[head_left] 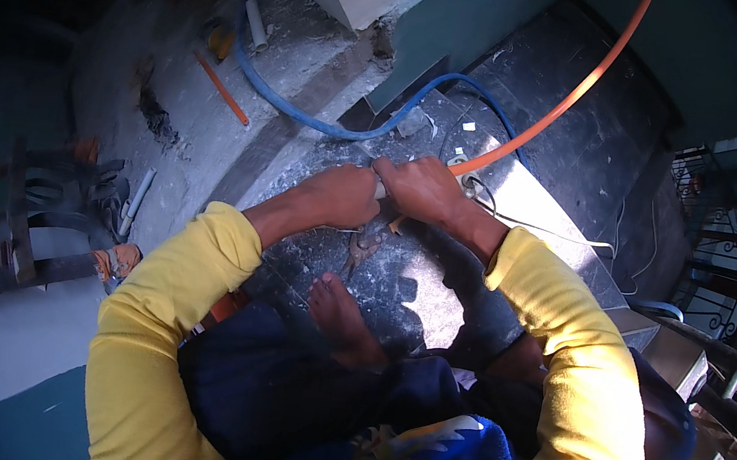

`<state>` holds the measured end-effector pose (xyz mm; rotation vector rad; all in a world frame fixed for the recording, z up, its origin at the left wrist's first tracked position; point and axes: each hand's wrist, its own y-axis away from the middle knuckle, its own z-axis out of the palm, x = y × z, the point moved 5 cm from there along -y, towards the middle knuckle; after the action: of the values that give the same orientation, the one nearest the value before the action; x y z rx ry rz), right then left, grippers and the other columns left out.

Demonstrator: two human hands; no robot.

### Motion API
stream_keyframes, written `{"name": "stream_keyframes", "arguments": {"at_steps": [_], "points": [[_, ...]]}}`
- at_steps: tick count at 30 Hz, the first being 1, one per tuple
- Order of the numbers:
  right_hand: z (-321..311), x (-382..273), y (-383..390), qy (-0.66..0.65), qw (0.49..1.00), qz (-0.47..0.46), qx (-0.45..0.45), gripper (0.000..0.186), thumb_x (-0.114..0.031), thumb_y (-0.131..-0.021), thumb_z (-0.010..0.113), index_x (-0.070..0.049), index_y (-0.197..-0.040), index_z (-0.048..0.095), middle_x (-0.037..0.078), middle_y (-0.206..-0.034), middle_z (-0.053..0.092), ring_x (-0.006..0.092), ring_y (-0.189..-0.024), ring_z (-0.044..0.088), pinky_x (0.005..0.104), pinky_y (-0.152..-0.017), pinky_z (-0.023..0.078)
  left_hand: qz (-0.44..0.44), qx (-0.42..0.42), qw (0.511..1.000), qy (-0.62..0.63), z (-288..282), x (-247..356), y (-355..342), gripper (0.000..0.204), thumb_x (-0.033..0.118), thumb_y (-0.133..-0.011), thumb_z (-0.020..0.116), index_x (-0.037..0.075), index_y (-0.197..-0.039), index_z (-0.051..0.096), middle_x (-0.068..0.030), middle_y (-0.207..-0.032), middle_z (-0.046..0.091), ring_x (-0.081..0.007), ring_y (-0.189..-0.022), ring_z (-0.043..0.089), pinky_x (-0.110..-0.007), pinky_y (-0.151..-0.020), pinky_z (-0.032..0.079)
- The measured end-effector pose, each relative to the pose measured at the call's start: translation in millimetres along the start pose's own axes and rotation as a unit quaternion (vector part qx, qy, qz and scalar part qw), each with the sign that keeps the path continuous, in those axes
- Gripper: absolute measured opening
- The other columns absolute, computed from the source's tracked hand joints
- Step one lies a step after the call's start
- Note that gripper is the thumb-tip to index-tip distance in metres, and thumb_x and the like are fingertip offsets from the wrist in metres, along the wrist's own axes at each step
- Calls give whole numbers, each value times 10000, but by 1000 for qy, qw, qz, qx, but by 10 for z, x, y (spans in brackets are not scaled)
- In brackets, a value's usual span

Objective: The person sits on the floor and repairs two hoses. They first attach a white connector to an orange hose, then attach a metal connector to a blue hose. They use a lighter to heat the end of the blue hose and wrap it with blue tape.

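My two hands meet over the dusty dark floor, fists close together. My right hand [425,189] is closed at the lower end of a long orange tube [572,99], which curves up to the top of the view. My left hand [345,197] is closed too, its knuckles against the right hand's thumb. A pale bit of something shows between the fists; the fingers hide what it is. Beneath them, a pair of pliers [360,252] lies near my bare foot [340,315]. A small orange-tan scrap [396,224] shows below my right hand.
A blue hose [331,128] winds across the floor beyond my hands. A short orange tube piece [222,90] and a white pipe piece [256,26] lie at the far left. Thin cables [554,235] run rightward. A wall corner [361,6] juts in; a cardboard box [665,348] stands right.
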<state>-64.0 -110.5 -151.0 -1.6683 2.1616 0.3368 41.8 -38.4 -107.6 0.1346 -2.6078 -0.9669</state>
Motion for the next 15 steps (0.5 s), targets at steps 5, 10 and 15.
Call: {"name": "stream_keyframes", "arguments": {"at_steps": [5,10,15], "points": [[-152,-86,68,18,999,-43,17,183,-128,-896,641,-29,-1048,616,165,-708,703,407,-707,725,514,-637,561,-66,-187,941,273,201,-233,5,299,209,-946,618,-73,-983,708,-315,-910,728,-417,-896,752,-507,-823,573],[-161,77,62,-141,986,-80,-35,139,-105,-911,622,-25,-1024,612,181,-705,695,418,-746,730,535,-649,549,-2,109,991,-80,-117,134,307,263,239,-959,646,-12,-898,691,-276,-900,739,-445,-889,744,-543,-840,580],[-436,-80,-19,-25,1000,14,5,201,-103,-894,649,-27,-1065,576,215,-784,715,419,-807,737,562,-689,543,5,37,999,-33,-264,-86,339,294,283,-985,666,29,-839,643,-154,-742,692,-286,-659,708,-435,-615,547]]}}
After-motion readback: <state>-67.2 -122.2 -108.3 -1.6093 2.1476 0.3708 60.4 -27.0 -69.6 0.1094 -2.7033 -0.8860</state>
